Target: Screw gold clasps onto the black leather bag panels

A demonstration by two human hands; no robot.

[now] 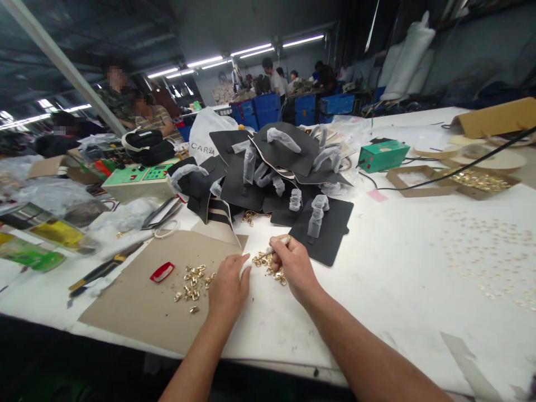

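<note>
My right hand (293, 267) grips a slim pen-like tool (281, 242) with a pale handle; its tip points down-left at a small pile of gold metal fittings (262, 259) on the white table. My left hand (228, 285) rests at the right edge of a beige sheet (138, 301), thumb apart from the index finger, nothing visible in it. Just left of that hand lie more gold fittings (191, 293) on the sheet. A small red-rimmed piece (162, 272) sits beside them. Beyond both hands rises a heap of black panels (288, 151) with plastic-wrapped handles.
A green box (383, 154) with cables and a tray of gold parts (481, 181) stand at the right back. Many tiny rings (486, 245) are spread on the right. Left are a cutter (104, 268) and a green-panelled machine (138, 177). People work in the background.
</note>
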